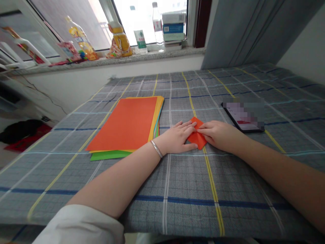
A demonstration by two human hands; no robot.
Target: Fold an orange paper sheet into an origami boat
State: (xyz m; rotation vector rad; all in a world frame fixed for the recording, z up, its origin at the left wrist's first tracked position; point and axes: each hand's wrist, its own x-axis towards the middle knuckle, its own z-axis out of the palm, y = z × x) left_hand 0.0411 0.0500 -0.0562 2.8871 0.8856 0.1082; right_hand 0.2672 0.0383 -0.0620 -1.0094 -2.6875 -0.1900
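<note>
A small folded piece of orange paper lies on the plaid cloth between my hands. My left hand rests flat on its left side, fingers stretched out and thumb apart, with a silver bangle on the wrist. From the right, my right hand has its fingers pressed together on the paper's right side near the middle. Parts of the paper are hidden under the fingers. Left of my hands lies a stack of coloured sheets, orange on top, with yellow, green and blue edges showing.
A phone with a lit screen lies to the right on the plaid cloth. Along the windowsill stand a yellow drink bottle, a yellow jar, a green-white tube, a clear bottle and stacked boxes.
</note>
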